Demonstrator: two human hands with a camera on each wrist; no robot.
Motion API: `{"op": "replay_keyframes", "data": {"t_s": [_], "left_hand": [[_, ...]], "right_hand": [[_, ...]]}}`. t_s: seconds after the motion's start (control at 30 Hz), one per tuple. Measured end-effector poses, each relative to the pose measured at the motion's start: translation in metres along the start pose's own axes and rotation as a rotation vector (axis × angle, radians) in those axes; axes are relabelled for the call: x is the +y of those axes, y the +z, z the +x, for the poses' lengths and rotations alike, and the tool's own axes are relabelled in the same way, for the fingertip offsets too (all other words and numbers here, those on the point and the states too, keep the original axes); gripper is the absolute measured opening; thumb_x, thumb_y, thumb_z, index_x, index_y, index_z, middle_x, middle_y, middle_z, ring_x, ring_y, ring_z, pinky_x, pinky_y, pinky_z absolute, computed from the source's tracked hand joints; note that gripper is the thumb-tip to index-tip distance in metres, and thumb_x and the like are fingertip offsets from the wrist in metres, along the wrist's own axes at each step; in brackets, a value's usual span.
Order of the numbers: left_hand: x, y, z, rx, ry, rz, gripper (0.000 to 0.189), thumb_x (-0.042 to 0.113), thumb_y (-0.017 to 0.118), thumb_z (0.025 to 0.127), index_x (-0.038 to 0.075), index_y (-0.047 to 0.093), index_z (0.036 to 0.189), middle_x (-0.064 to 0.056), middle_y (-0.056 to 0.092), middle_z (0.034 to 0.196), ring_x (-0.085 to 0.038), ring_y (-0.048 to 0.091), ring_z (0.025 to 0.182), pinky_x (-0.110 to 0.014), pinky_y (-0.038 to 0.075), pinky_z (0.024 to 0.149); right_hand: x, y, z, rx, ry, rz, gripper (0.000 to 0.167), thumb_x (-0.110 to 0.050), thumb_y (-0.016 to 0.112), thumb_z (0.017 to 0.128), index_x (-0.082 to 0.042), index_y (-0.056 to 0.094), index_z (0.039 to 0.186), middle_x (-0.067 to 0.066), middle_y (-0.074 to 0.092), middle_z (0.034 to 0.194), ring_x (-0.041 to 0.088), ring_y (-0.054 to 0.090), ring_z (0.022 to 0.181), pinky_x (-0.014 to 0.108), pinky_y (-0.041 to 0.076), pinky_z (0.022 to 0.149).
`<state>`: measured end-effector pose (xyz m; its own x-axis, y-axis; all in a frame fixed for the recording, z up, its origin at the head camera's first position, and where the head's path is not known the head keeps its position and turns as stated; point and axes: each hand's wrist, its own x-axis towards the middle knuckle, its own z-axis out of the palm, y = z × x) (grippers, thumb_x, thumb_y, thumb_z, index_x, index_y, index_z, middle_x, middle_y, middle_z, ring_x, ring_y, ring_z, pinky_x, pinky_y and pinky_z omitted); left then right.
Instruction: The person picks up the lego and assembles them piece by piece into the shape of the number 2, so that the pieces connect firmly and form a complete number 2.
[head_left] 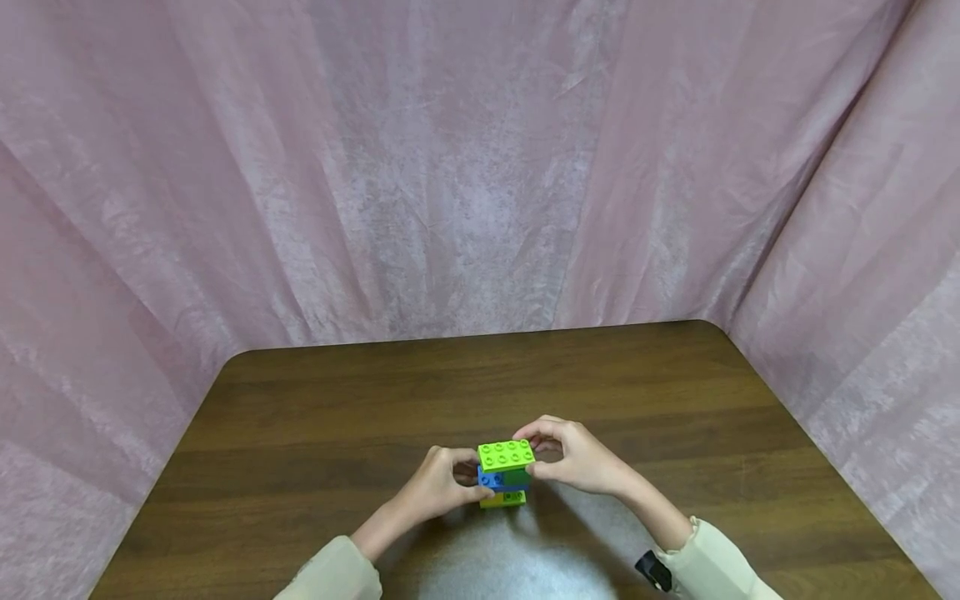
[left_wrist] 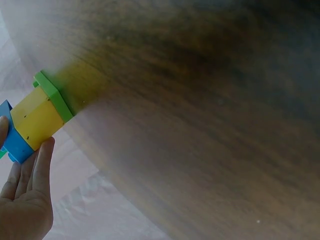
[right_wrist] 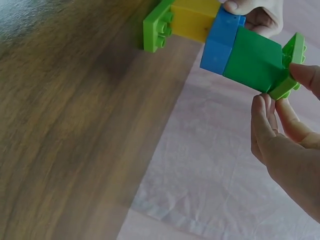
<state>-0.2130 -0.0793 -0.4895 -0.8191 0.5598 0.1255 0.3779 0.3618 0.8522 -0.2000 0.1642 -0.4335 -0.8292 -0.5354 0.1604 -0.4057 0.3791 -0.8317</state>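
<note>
A tower of toy building bricks stands on the table between both hands. Lowest is a flat lime-green brick (right_wrist: pixel 154 31) with studs, then a yellow brick (right_wrist: pixel 192 20), a blue brick (head_left: pixel 490 480) and a dark green block (right_wrist: pixel 254 59). At the top, a lime-green brick (head_left: pixel 506 455) overhangs the green block and looks slightly tilted against it in the right wrist view. My left hand (head_left: pixel 441 483) grips the tower at the blue brick from the left, thumb in front. From the right, my right hand (head_left: pixel 581 460) pinches the top lime-green brick between thumb and fingers.
The brown wooden table (head_left: pixel 337 400) has rounded far corners and a shiny patch near its front. Pink curtains (head_left: pixel 465 167) hang behind it and along the sides. A small black device (head_left: pixel 654 571) is at the right sleeve.
</note>
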Motion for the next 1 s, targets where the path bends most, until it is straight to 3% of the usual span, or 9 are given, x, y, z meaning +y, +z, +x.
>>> {"op": "replay_keyframes", "data": {"t_s": [0.27, 0.77, 1.0], "left_hand": [[0.0007, -0.0005, 0.0008, -0.003, 0.000, -0.014, 0.028, 0.005, 0.080, 0.078, -0.008, 0.068, 0.100, -0.022, 0.073, 0.095, -0.029, 0.074, 0.086, -0.021, 0.058, 0.072], [-0.0008, 0.0002, -0.0010, -0.009, -0.010, -0.013, 0.031, 0.007, 0.080, 0.079, -0.008, 0.068, 0.103, -0.022, 0.073, 0.097, -0.029, 0.073, 0.088, -0.022, 0.059, 0.073], [-0.0004, -0.0004, -0.0011, -0.008, -0.013, -0.024, 0.031, 0.007, 0.080, 0.079, -0.008, 0.068, 0.103, -0.022, 0.073, 0.097, -0.030, 0.073, 0.088, -0.022, 0.059, 0.073]], "right_hand": [[0.0033, -0.0002, -0.0022, 0.013, -0.021, -0.070, 0.032, -0.004, 0.069, 0.082, -0.002, 0.065, 0.113, 0.012, 0.067, 0.110, 0.013, 0.061, 0.098, 0.030, 0.054, 0.092], [0.0099, 0.0039, -0.0028, 0.046, -0.194, -0.210, 0.033, -0.005, 0.071, 0.081, -0.005, 0.066, 0.114, 0.006, 0.067, 0.106, 0.013, 0.063, 0.097, 0.031, 0.056, 0.087], [0.0078, 0.0022, -0.0018, 0.023, -0.198, -0.226, 0.033, -0.006, 0.071, 0.082, -0.004, 0.066, 0.115, 0.005, 0.067, 0.105, 0.012, 0.063, 0.097, 0.032, 0.056, 0.087]]}}
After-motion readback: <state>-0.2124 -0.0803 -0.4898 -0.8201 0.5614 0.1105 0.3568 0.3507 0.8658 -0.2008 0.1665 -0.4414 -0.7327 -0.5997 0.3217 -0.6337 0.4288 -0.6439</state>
